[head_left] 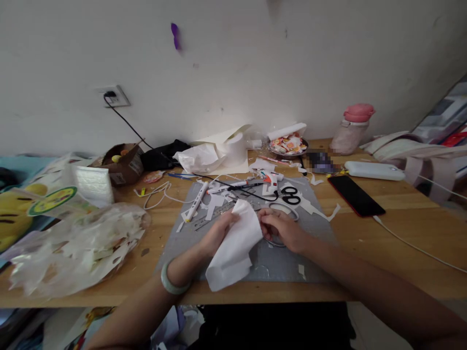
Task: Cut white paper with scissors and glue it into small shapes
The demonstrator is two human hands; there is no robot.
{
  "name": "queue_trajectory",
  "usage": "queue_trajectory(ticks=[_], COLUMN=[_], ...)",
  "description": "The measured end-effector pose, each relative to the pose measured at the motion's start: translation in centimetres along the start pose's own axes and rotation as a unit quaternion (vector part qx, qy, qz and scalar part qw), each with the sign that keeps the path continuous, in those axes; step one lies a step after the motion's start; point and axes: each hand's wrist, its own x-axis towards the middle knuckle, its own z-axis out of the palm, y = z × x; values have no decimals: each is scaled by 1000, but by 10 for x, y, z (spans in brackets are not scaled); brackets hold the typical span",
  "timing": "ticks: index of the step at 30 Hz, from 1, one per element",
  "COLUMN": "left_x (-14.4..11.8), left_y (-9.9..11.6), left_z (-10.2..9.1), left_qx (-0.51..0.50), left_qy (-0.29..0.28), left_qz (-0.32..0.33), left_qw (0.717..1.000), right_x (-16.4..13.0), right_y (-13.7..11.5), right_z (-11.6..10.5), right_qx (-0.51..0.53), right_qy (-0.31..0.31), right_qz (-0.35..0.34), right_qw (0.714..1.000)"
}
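Observation:
A curved sheet of white paper (233, 248) is held above the grey cutting mat (175, 253). My left hand (221, 231) grips its left side, the fingers partly behind the sheet. At the sheet's right edge, my right hand (280, 227) is closed with its fingertips pinched together; it seems to hold that edge. Just beyond the hands lie a white and orange glue gun (270, 183) and black-handled scissors (291, 195). A ring-shaped grey object (284, 206) shows partly behind my right hand. Paper scraps (215, 201) and a metal ruler (207, 221) lie left of it.
To the left is a plastic bag (80, 248) of scraps, with a cardboard box (122, 163) behind. On the right are a phone (355, 195) on a cable, a white power bank (374, 170) and a pink bottle (350, 130). A bowl of wrapped pieces (288, 146) stands near the wall.

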Motion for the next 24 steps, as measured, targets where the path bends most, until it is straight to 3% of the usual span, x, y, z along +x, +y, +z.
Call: queue_trajectory(ticks=[3,6,10,14,19,21,24], left_x=[2,8,14,16,18,18,16], left_y=[-7,-12,-16,-15,-16,-18,-19], left_z=[-5,-7,-7,-5,-6,-6,-5], left_qx=[-43,-53,3,70,87,68,7], left_qy=[-63,-90,-67,-7,50,43,-21], left_qz=[-39,-3,59,97,128,122,93], left_qw=[996,994,996,993,987,989,995], right_x=[1,1,1,1,-1,-3,-5], right_y=[0,1,1,1,2,3,3], right_z=[0,0,1,2,-3,-4,-2], right_qx=[-11,-28,-64,-90,-117,-135,-182], right_qy=[18,23,14,6,-19,-49,-55], right_qz=[-37,-54,-70,-64,-59,-62,-78], right_qw=[999,998,995,994,991,988,979])
